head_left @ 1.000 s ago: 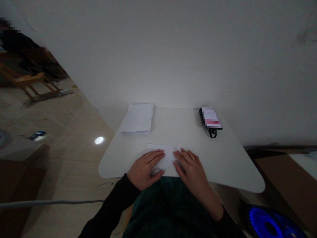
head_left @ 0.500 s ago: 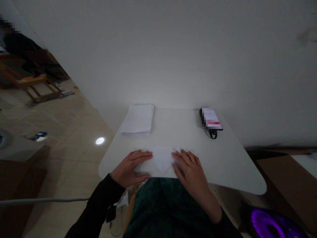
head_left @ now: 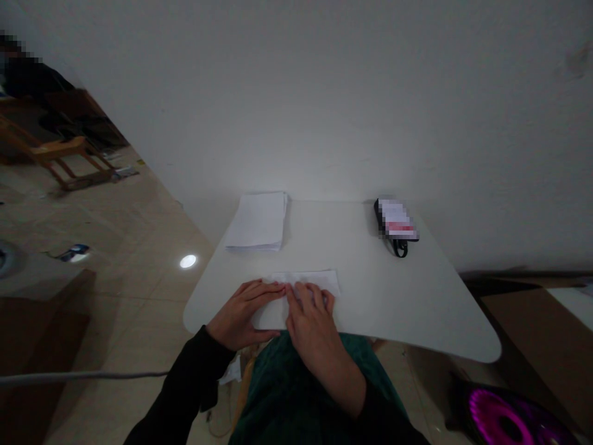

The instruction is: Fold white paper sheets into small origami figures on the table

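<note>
A folded sheet of white paper point(head_left: 327, 280) lies near the front edge of the white table point(head_left: 380, 296). My left hand point(head_left: 245, 311) rests at the paper's left side, fingers stretched out together and thumb apart, the fingertips touching it. Over the middle of the paper lies my right hand point(head_left: 312, 321), its slightly bent fingers pressing down, the index fingertip meeting the left fingertips. It covers the lower part of the folded sheet, so the pointed end is hidden.
A stack of white paper point(head_left: 257, 219) sits at the table's back left. At the back right is a black item with a strap and a blurred top point(head_left: 396, 222). A plain wall point(head_left: 324, 111) rises behind. A lit fan point(head_left: 500, 414) glows pink at lower right.
My right hand has slid left from the paper's right side to its middle, beside the left fingertips. The left hand stays where it was.
</note>
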`<state>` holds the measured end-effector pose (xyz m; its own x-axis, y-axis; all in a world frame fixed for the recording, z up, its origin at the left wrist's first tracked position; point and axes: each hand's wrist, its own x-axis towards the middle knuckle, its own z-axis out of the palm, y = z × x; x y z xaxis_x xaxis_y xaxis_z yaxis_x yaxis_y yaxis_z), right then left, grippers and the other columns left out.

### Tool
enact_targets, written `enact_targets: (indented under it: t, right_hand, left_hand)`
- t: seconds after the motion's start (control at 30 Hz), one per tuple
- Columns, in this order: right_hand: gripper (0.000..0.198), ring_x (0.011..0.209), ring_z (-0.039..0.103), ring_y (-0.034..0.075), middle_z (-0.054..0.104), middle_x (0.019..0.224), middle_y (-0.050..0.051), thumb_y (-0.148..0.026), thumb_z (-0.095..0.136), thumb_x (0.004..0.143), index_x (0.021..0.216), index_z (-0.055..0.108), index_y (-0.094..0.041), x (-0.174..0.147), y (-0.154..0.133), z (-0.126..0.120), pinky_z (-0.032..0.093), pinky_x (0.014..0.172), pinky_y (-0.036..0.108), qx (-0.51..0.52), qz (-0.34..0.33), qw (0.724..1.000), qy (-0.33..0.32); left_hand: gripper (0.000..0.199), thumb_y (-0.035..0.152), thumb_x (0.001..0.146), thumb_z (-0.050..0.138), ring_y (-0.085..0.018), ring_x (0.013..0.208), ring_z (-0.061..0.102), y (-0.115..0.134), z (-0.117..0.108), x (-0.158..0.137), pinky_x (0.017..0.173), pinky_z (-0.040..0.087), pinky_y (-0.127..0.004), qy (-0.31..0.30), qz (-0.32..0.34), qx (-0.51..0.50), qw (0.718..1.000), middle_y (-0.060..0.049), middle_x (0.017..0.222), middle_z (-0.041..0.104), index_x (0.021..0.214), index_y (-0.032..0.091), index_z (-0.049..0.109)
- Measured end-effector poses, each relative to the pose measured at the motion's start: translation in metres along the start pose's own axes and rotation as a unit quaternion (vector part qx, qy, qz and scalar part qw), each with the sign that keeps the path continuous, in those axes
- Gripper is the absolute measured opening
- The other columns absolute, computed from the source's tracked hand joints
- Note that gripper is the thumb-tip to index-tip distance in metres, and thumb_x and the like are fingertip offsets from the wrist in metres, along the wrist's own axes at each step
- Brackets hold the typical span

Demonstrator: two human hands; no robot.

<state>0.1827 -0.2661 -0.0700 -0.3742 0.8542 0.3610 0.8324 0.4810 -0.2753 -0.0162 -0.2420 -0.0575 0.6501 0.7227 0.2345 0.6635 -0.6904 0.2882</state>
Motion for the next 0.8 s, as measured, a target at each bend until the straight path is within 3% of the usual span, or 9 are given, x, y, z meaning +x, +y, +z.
enact_targets:
  t: [0.07,0.23,0.5,0.57,0.7,0.8]
  right_hand:
    - [0.038,0.116,0.050,0.027,0.059,0.126,0.015,-0.017,0.047,0.089,0.126,0.055,-0.009,0.007,-0.003,0.001,0.037,0.099,0.045,0.024,-0.025,0.999,-0.013]
    - [0.033,0.108,0.054,0.025,0.063,0.120,0.010,-0.024,0.049,0.091,0.121,0.059,-0.013,0.013,0.004,-0.009,0.041,0.095,0.040,0.045,0.000,0.999,-0.023]
    - [0.031,0.108,0.055,0.027,0.066,0.116,0.009,-0.029,0.050,0.093,0.119,0.062,-0.017,-0.009,0.049,-0.027,0.041,0.093,0.044,0.009,0.033,0.999,0.012]
    - [0.036,0.108,0.055,0.027,0.065,0.118,0.009,-0.036,0.056,0.090,0.121,0.061,-0.018,-0.014,0.060,-0.031,0.042,0.094,0.045,0.030,0.014,0.999,0.004]
    - [0.064,0.110,0.054,0.029,0.063,0.121,0.010,-0.050,0.071,0.075,0.128,0.055,-0.018,-0.023,0.077,-0.033,0.043,0.096,0.047,0.067,-0.058,0.996,-0.018]
    - [0.064,0.113,0.052,0.030,0.060,0.125,0.011,-0.036,0.073,0.076,0.133,0.050,-0.017,-0.034,0.083,-0.030,0.043,0.098,0.050,0.054,-0.094,0.994,-0.011]
  left_hand:
    - [0.071,0.049,0.074,0.069,-0.023,0.123,0.052,-0.001,0.001,0.000,0.107,0.035,-0.044,0.002,0.006,0.001,1.000,-0.011,0.133,0.057,0.135,0.023,0.044]
    - [0.073,0.049,0.073,0.071,-0.024,0.122,0.053,0.000,0.002,0.000,0.106,0.035,-0.043,0.005,0.004,0.009,1.000,-0.010,0.133,0.057,0.135,0.023,0.043]
    - [0.073,0.049,0.073,0.071,-0.024,0.122,0.052,0.003,0.001,0.000,0.106,0.035,-0.044,0.017,0.007,0.013,1.000,-0.012,0.133,0.057,0.134,0.020,0.044]
    - [0.071,0.050,0.074,0.069,-0.024,0.121,0.053,0.004,0.001,0.001,0.106,0.034,-0.043,0.015,0.010,0.018,1.000,-0.011,0.132,0.057,0.134,0.020,0.044]
    - [0.070,0.055,0.076,0.065,-0.024,0.120,0.053,0.006,0.002,0.002,0.106,0.034,-0.043,0.012,0.008,0.031,0.999,-0.011,0.131,0.058,0.133,0.020,0.045]
    - [0.072,0.060,0.074,0.064,-0.025,0.119,0.054,0.008,0.002,0.003,0.104,0.035,-0.043,0.018,0.004,0.041,0.999,-0.012,0.128,0.059,0.131,0.019,0.046]
